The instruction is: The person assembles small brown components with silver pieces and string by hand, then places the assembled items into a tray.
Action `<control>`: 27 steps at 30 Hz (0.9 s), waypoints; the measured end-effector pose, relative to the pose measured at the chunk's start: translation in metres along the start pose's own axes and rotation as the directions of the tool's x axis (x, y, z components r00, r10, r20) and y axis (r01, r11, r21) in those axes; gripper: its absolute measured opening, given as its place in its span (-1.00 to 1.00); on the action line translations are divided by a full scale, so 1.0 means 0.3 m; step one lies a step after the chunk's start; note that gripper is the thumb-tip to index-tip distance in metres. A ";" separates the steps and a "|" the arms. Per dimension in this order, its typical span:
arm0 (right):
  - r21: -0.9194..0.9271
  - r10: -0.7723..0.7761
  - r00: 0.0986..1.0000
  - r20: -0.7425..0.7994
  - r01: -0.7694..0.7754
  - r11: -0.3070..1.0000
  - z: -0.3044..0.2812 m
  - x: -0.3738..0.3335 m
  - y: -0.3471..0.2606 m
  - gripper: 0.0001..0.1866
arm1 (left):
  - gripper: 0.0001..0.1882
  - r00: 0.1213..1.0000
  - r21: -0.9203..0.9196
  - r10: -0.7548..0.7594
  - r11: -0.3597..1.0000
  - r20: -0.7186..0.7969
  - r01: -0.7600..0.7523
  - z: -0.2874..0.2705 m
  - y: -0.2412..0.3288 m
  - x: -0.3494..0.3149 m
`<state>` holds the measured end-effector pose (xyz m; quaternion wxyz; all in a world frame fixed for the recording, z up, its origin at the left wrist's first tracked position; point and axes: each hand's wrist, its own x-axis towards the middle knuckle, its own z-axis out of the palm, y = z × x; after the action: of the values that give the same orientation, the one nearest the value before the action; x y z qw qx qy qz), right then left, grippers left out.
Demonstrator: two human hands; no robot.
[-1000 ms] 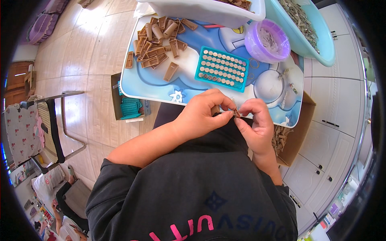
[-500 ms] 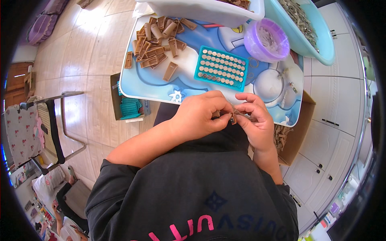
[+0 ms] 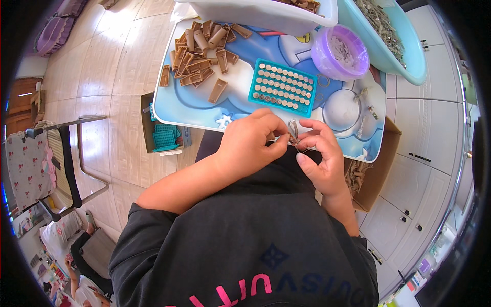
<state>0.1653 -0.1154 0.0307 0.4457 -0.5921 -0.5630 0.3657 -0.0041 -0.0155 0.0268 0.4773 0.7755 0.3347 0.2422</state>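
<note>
My left hand [image 3: 254, 140] pinches a small part with thin wires [image 3: 293, 134] between thumb and fingertips, just beyond the table's near edge. Beside it, my right hand [image 3: 326, 152] has its thumb apart from the index finger, and its curled fingers hold the thin wires of that part. What exactly the part is stays too small to make out. Beyond the hands, a teal tray [image 3: 307, 111] carries rows of round silver button cells [image 3: 284, 87]. A pile of brown plastic casings [image 3: 199, 53] lies at the table's far left.
A purple bowl [image 3: 319, 59] with pale strips stands at the back right, beside a white tub [image 3: 255, 13] and a light-blue basin [image 3: 417, 64] of wired parts. Loose wired pieces [image 3: 373, 112] lie on the right of the blue patterned table [image 3: 199, 116]. Cardboard boxes [image 3: 378, 187] flank the table.
My right thumb has come away from the other fingers, and the small wired part now shows more between my hands. My left hand keeps its pinch, raised slightly.
</note>
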 end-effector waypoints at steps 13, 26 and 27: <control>0.095 0.085 0.990 -0.117 -0.074 0.993 0.023 -0.020 0.033 -0.85 | -0.85 0.993 -0.052 0.100 0.994 0.061 -0.097 0.007 0.007 -0.002; 0.480 0.270 0.962 -0.047 -0.215 0.850 0.036 -0.012 0.016 -0.78 | -0.88 0.970 0.076 0.243 0.967 0.011 -0.243 0.022 -0.022 -0.011; 0.491 0.282 0.958 -0.052 -0.221 0.843 0.040 -0.011 0.014 -0.78 | -0.88 0.968 0.065 0.251 0.966 -0.004 -0.250 0.025 -0.026 -0.011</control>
<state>0.1552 -0.1173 0.0225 0.5601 -0.5529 -0.3437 0.5123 -0.0033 -0.0196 0.0165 0.4158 0.8249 0.2447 0.2945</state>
